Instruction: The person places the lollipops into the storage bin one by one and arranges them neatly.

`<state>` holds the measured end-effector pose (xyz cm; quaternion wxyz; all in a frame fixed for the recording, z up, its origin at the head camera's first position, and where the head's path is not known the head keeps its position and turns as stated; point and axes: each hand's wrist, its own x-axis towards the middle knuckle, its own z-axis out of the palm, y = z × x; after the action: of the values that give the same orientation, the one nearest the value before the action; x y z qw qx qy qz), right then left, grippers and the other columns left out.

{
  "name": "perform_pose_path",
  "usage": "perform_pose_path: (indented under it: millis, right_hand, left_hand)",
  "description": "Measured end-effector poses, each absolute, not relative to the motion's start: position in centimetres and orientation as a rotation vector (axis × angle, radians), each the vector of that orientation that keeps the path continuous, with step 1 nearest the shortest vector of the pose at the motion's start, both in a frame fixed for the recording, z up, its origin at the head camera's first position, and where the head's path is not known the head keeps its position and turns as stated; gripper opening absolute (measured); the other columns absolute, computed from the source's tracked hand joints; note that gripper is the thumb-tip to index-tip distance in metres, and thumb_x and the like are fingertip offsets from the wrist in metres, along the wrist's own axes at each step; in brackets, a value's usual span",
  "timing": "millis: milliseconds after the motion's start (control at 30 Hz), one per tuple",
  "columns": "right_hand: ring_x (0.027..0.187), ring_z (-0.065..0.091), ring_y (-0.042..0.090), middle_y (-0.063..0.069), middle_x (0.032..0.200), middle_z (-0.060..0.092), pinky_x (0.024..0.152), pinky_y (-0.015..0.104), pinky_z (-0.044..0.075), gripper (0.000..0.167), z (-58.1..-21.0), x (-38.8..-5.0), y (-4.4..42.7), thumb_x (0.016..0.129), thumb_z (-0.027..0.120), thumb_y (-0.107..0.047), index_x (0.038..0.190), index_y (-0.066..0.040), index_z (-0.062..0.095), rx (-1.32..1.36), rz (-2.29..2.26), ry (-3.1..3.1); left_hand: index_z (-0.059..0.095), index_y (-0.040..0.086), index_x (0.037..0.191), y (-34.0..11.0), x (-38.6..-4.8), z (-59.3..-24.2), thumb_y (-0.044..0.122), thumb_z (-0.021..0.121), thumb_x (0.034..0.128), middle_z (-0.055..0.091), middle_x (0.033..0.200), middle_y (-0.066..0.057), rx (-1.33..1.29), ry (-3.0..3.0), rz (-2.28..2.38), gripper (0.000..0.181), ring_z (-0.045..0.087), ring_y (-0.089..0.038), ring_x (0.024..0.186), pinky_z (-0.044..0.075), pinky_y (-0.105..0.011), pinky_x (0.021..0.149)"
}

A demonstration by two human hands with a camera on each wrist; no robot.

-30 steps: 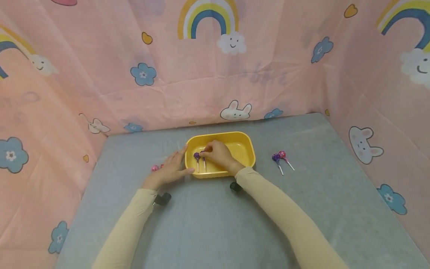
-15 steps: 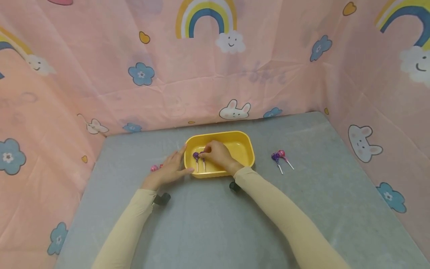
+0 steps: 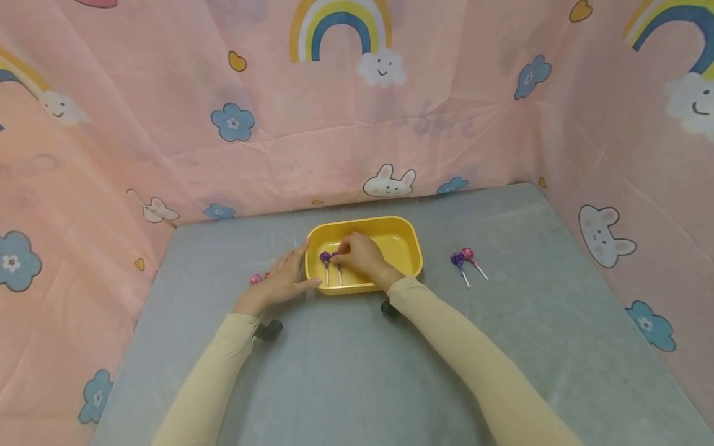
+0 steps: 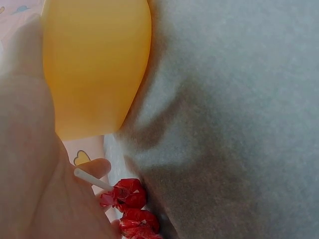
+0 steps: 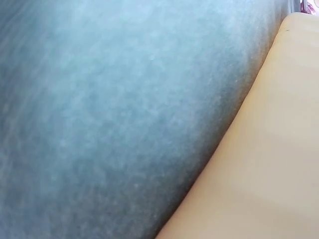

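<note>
Seemingly partway: at left in the rounded yellow plastic tray [image 3: 403,249], one purple-wrapped ball lollipop [image 3: 325,256] and a second purple lollipop [image 3: 334,255] pinched by the right hand [image 3: 364,257]; left hand [image 3: 281,282], fingers extended, against the tray. Outside, on grey fabric-like surface [image 3: 340,371]: purple-and-pink lollipop pair [image 3: 458,260] right, red-pink lollipops [image 3: 255,279] left.

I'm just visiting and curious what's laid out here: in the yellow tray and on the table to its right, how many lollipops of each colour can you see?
Purple lollipops: 3 (2 in the yellow tray, 1 to its right)
Pink lollipops: 1 (to the right of the tray)
Total: 4
</note>
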<state>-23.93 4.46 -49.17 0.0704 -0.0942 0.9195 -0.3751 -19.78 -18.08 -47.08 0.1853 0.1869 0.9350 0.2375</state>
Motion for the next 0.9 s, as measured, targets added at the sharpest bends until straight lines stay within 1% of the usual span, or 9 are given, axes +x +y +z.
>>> perform_pose_path:
  millis: [100, 267, 633, 733, 900]
  right_hand:
    - [0.083, 0.055, 0.018, 0.002, 0.089, 0.063, 0.079, 0.03, 0.048, 0.025, -49.13, -23.89, 4.47, 0.084, 0.078, -0.036, 0.089, -0.012, 0.072, -0.276, -1.115, 2.779]
    - [0.084, 0.054, 0.019, 0.004, 0.09, 0.063, 0.079, 0.031, 0.047, 0.027, -48.96, -23.8, 4.46, 0.084, 0.078, -0.037, 0.088, -0.011, 0.072, -0.296, -1.088, 2.802]
    - [0.086, 0.055, 0.02, 0.005, 0.092, 0.065, 0.084, 0.034, 0.048, 0.028, -48.9, -23.7, 4.41, 0.084, 0.078, -0.036, 0.09, -0.009, 0.073, -0.341, -1.07, 2.821]
    - [0.086, 0.053, 0.02, 0.006, 0.09, 0.063, 0.081, 0.033, 0.047, 0.027, -48.83, -23.58, 4.38, 0.085, 0.078, -0.035, 0.09, -0.009, 0.072, -0.341, -1.079, 2.821]
    - [0.084, 0.052, 0.018, 0.005, 0.089, 0.062, 0.076, 0.031, 0.045, 0.026, -48.77, -23.44, 4.37, 0.084, 0.079, -0.033, 0.088, -0.009, 0.072, -0.344, -1.079, 2.837]
  left_hand:
    - [-0.011, 0.023, 0.159, -18.03, -19.6, -46.72, 0.062, 0.056, 0.0923, 0.007, 0.167, -0.019, 0.537, 2.627, 0.688, 0.102, 0.005, -0.047, 0.153, 0.008, -0.066, 0.122]
    - [-0.012, 0.022, 0.159, -17.98, -19.51, -46.47, 0.056, 0.057, 0.0942, 0.006, 0.167, -0.019, 0.522, 2.618, 0.68, 0.1, 0.003, -0.046, 0.153, 0.007, -0.064, 0.123]
    - [-0.011, 0.021, 0.159, -17.95, -19.52, -46.35, 0.052, 0.059, 0.0948, 0.006, 0.168, -0.018, 0.523, 2.614, 0.687, 0.1, 0.003, -0.045, 0.154, 0.005, -0.063, 0.124]
    - [-0.011, 0.021, 0.159, -18.0, -19.58, -46.49, 0.051, 0.059, 0.0949, 0.006, 0.167, -0.019, 0.526, 2.615, 0.689, 0.1, 0.003, -0.046, 0.153, 0.005, -0.064, 0.123]
    - [-0.01, 0.023, 0.16, -18.08, -19.59, -46.63, 0.052, 0.06, 0.094, 0.009, 0.167, -0.019, 0.515, 2.621, 0.693, 0.1, 0.005, -0.045, 0.153, 0.008, -0.065, 0.123]
